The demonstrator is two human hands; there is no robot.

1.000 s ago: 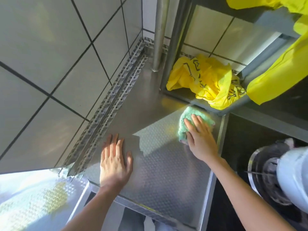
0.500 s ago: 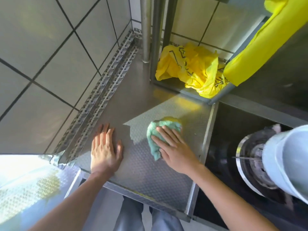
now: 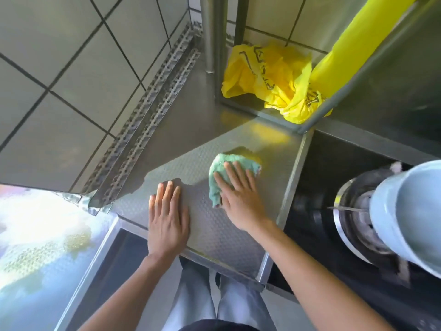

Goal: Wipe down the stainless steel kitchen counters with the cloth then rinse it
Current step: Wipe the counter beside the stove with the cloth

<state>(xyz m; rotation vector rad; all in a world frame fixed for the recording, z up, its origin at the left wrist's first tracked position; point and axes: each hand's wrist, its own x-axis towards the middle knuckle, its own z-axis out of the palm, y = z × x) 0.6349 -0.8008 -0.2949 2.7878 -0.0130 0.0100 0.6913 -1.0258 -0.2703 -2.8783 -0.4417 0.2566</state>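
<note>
The green cloth [image 3: 232, 174] lies bunched on the dimpled steel counter [image 3: 214, 230], under the right hand [image 3: 239, 199], whose straight, slightly spread fingers [image 3: 238, 173] press flat on top of it; the cloth's far edge and its left side stick out from beneath the fingers. Nothing is pinched: the palm and fingers simply bear down on the fabric. Just to the left of that pressing hand, the left hand [image 3: 167, 220] rests flat on the bare counter, fingers straight and close together, holding nothing and not touching the cloth. Beyond the cloth, a crumpled yellow plastic bag [image 3: 269, 80] sits inside a steel frame at the back corner, with a yellow roll [image 3: 343, 56] leaning in above it. To the right of the pressing hand, past the counter's raised edge, is a dark stove [image 3: 317, 230] with a round burner [image 3: 358, 216], partly covered by a pale pot [image 3: 410, 218]. To the left of the resting hand, a perforated metal strip [image 3: 143, 120] runs along the tiled wall [image 3: 59, 68].
</note>
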